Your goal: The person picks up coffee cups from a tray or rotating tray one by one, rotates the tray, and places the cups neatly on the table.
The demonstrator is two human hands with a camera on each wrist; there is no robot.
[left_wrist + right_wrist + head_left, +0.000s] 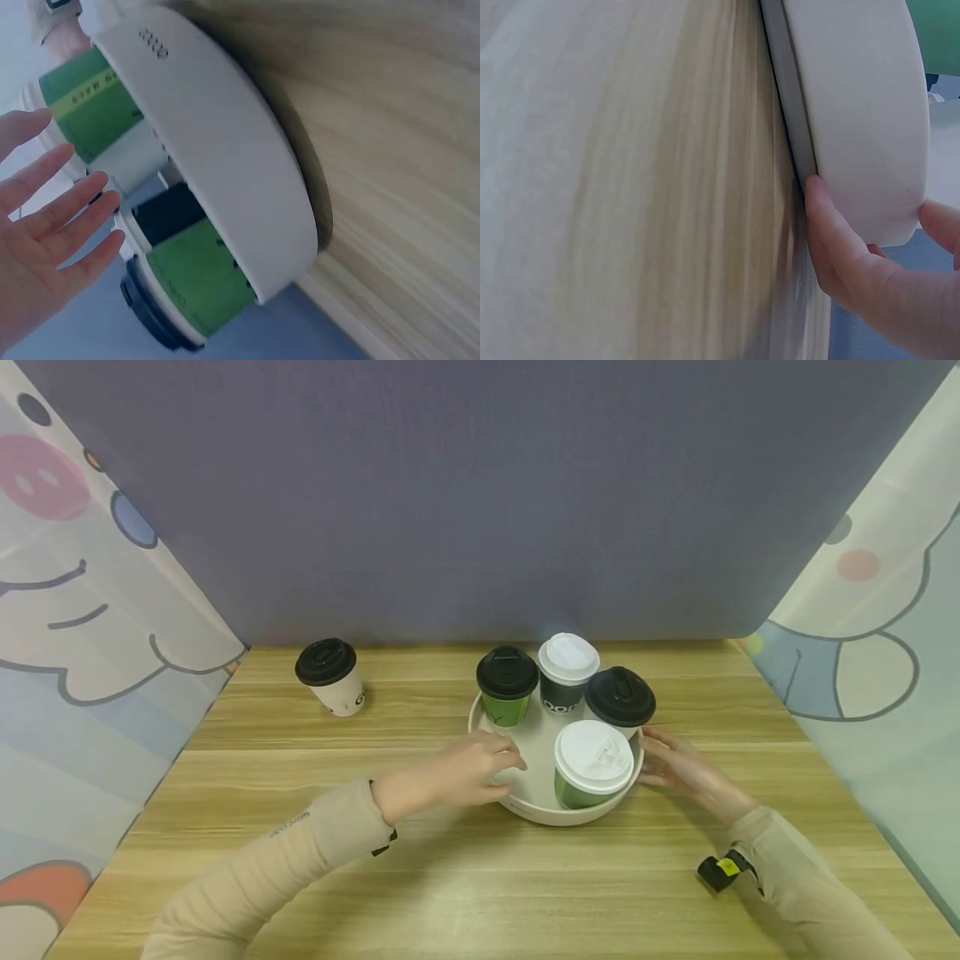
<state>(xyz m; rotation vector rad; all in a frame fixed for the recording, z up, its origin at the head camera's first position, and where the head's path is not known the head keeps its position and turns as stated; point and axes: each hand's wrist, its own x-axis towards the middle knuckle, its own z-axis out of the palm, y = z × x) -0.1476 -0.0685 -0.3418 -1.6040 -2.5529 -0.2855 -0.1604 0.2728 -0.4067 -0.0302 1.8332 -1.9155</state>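
A round white tray (534,777) holds several lidded paper cups. At its back left is a green cup with a black lid (507,675), beside a dark cup with a white lid (568,660). A black-lidded white cup (620,695) stands at the right, and a green cup with a white lid (595,756) is in front. My right hand (675,768) grips the tray's right side; the right wrist view has the thumb at the rim and fingers (847,244) at the underside. Over the tray's left edge, my left hand (476,770) has its fingers spread, holding nothing.
Another white paper cup with a black lid (341,689) stands on the wooden table (450,885), left of the tray. A dark grey panel (480,502) rises behind the table's back edge. Curtains with cartoon prints (877,577) hang at both sides.
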